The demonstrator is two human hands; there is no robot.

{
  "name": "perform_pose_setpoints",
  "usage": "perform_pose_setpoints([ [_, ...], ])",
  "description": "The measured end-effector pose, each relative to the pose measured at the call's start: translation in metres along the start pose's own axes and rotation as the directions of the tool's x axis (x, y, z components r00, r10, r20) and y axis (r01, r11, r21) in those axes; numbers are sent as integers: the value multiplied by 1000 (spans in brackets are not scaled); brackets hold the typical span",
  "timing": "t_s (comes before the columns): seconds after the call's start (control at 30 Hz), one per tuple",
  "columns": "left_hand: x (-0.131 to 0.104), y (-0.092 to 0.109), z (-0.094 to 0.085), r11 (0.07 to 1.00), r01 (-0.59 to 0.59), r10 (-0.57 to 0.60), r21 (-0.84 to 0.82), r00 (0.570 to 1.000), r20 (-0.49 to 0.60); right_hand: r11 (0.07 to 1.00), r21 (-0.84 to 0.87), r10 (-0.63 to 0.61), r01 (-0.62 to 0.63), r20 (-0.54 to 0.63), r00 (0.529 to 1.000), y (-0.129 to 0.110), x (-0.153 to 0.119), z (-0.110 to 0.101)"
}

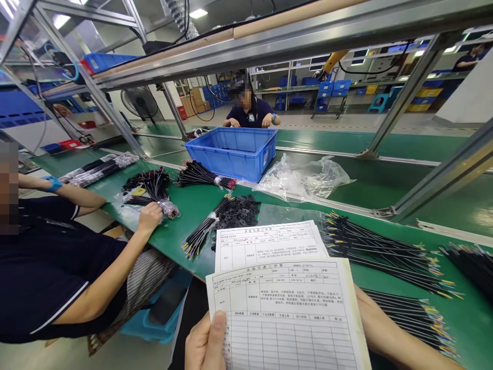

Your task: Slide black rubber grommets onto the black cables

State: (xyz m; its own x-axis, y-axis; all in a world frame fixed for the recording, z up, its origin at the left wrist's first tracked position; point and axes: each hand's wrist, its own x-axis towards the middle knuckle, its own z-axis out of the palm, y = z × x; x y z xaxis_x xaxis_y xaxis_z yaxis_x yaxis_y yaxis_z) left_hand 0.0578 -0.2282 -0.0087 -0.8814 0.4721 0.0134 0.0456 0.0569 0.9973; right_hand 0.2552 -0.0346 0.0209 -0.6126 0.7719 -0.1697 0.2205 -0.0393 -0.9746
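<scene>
My left hand [206, 343] is closed on the left edge of a printed paper form [285, 313], thumb on the front. The sheet is held up close and has a table of rows and printed text. Behind its top edge a second form [265, 246] sticks out; I cannot tell if it is held or lies on the bench. My right forearm [396, 329] reaches in from the right, and the fingers of that hand are hidden behind the paper. Black cables with coloured ends [408, 313] lie beside that arm, near a heap of small black parts [241, 210].
More cable bundles [204, 174] lie on the green bench. A blue crate [231, 149] and clear plastic bags [304, 177] stand farther back. A co-worker [50, 267] sits at left with a hand on cables; another person [250, 108] is across. Metal posts [408, 97] frame the bench.
</scene>
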Motion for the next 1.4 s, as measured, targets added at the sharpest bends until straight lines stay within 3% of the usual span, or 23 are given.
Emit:
perform_pose_setpoints([
  [0.2,1,1,-1,1000,-8,8,10,1000,-19,998,66,11,-18,99,995,-21,-1,7],
  [0.5,2,3,-1,1000,-12,11,-7,1000,-24,994,31,-109,106,120,987,-11,2,3],
  [0.6,2,1,-2,999,20,-20,-43,1000,4,995,23,-98,97,79,992,-8,2,3],
  [0.8,1,-1,-2,981,121,-118,-148,992,33,970,-13,-239,245,162,957,4,7,-1],
  [1.0,2,-2,-2,973,123,-123,-198,992,14,967,-41,-242,253,180,954,-8,7,0],
  [1.4,11,-20,-18,966,150,-128,-209,985,115,948,-56,-301,313,162,940,-14,6,1],
])
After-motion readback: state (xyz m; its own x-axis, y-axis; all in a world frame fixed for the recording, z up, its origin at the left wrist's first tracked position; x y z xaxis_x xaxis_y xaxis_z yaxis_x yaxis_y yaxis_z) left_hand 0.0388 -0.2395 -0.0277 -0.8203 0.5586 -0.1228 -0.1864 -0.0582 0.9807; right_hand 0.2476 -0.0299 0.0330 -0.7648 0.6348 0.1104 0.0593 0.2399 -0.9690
